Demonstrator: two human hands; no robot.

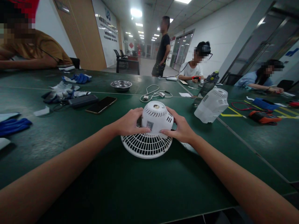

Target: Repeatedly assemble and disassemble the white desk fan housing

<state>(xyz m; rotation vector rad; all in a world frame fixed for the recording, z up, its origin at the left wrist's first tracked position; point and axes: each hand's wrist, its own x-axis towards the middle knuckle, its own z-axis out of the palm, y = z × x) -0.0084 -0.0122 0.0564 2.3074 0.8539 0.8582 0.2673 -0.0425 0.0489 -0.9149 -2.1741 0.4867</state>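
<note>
A white fan head (157, 118) rests face down on the green table, its round slatted grille (147, 145) lying under the motor housing. My left hand (132, 122) grips the housing from the left, with the thumb along its lower front near a small printed label. From the right, my right hand (181, 127) holds the same housing, thumb on its lower front edge and fingers round the side. The far fingertips of both hands are partly hidden behind the housing. A white flat piece, partly covered by my right hand, shows under the right wrist.
A white plastic housing (211, 105) stands to the right beside a clear bottle (203, 93). Behind the fan lie a white cable (153, 93) and a steel bowl (121, 85). A phone (101, 105) and blue gloves (15, 126) are at left. Other people sit around the table.
</note>
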